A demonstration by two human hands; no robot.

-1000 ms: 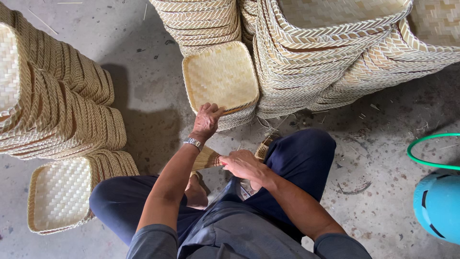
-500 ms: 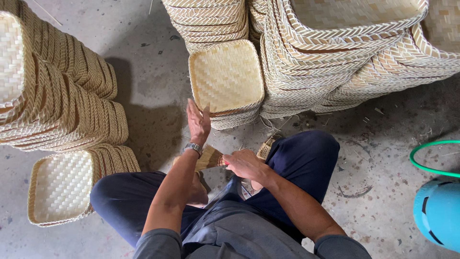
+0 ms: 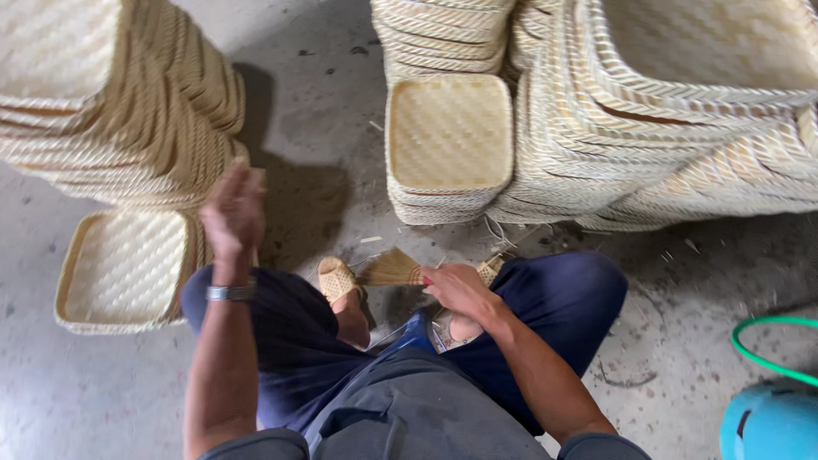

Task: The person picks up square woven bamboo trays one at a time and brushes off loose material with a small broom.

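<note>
The person sits on the concrete floor [image 3: 324, 102] among stacks of woven trays. The right hand [image 3: 460, 290] is closed around the bound handle of a small straw brush [image 3: 390, 269], whose long axis runs roughly level, bristles fanning toward the person's left, just above a woven sandal [image 3: 336, 279]. The left hand [image 3: 232, 211] is raised and blurred, fingers spread and holding nothing, and is the nearer hand to a single shallow woven tray [image 3: 123, 268] lying open side up on the floor just to its left and below. An upturned tray [image 3: 449, 132] tops a low stack ahead of the brush. No labels or packages show; a green hose [image 3: 758, 353] curves by a light blue rounded object [image 3: 771, 422] at lower right.
</note>
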